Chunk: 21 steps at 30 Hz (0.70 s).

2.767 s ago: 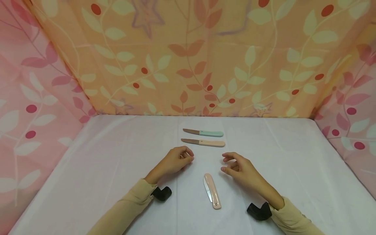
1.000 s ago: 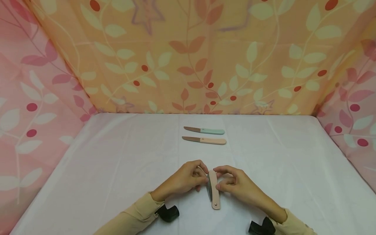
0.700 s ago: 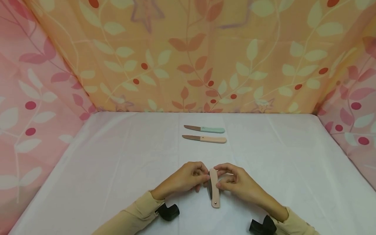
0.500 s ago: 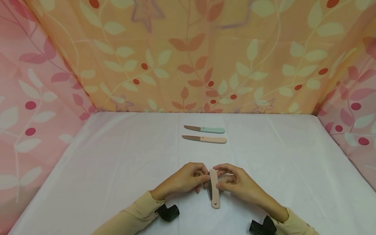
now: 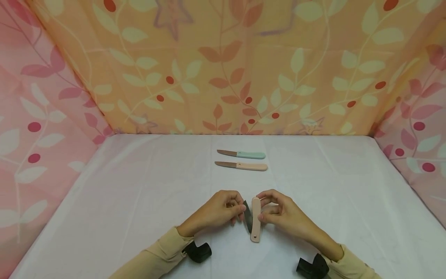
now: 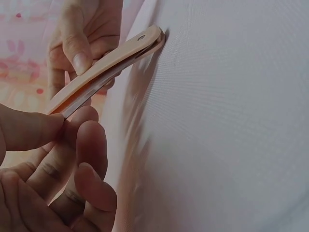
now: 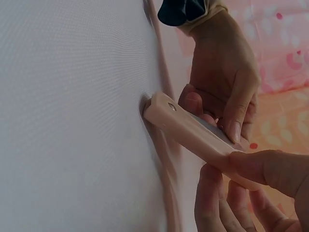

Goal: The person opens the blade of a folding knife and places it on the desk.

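Folding knife [image 5: 255, 219] with a peach handle stands on its pivot end on the white tabletop [image 5: 139, 201], tipped up between both hands near the front edge. Held that way, the rivet end acts as a foot against the cloth, as the left wrist view shows, so the handle stays braced while the blade swings. Right hand [image 5: 278, 213] has its thumb and fingers curled round the upper part of the handle, clamping it from the side away from the blade slot. Left hand [image 5: 223, 209] pinches the dark blade [image 5: 247, 215] between thumb and forefinger near its tip, where the leverage about the pivot is greatest; the blade sits at a narrow angle out of the handle, only partly open. Each hand takes one half of the knife, which looks like the reason for the two-handed hold. Farther back, well apart from the hands, a green-handled knife [image 5: 241, 154] and a second peach-handled knife [image 5: 241, 166] lie fully open, parallel and just beside each other, blades pointing left.
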Motion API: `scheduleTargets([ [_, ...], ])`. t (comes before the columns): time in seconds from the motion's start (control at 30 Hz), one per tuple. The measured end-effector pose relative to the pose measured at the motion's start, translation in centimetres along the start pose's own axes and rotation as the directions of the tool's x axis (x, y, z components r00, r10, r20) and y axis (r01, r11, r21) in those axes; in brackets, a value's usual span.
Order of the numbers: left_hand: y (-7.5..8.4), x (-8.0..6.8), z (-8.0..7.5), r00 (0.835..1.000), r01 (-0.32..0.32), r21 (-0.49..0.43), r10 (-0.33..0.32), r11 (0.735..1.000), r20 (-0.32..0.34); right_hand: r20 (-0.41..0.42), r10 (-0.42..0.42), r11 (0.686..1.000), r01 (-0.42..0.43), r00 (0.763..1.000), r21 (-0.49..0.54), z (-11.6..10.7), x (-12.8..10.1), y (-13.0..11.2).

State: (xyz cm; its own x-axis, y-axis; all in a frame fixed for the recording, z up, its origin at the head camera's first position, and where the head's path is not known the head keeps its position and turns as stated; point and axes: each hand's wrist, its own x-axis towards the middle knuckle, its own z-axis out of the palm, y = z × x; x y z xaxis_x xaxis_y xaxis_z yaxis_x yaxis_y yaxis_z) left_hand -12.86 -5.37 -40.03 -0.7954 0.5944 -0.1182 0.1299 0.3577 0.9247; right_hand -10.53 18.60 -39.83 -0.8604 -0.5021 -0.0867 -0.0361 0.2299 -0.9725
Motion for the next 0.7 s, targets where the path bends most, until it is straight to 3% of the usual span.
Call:
scheduleTargets([
  [0.5,1.0,-0.2,-0.2,1.0,0.025,-0.129,-0.023,0.991,0.011,-0.06,-0.019,0.999,0.016,0.998,-0.04,0.1,-0.2,-0.8],
  [0.7,1.1,-0.3,0.0,0.999,-0.016,-0.088,0.02,0.996,0.047,-0.043,-0.042,0.999,0.042,0.998,-0.005,0.3,-0.2,-1.0],
])
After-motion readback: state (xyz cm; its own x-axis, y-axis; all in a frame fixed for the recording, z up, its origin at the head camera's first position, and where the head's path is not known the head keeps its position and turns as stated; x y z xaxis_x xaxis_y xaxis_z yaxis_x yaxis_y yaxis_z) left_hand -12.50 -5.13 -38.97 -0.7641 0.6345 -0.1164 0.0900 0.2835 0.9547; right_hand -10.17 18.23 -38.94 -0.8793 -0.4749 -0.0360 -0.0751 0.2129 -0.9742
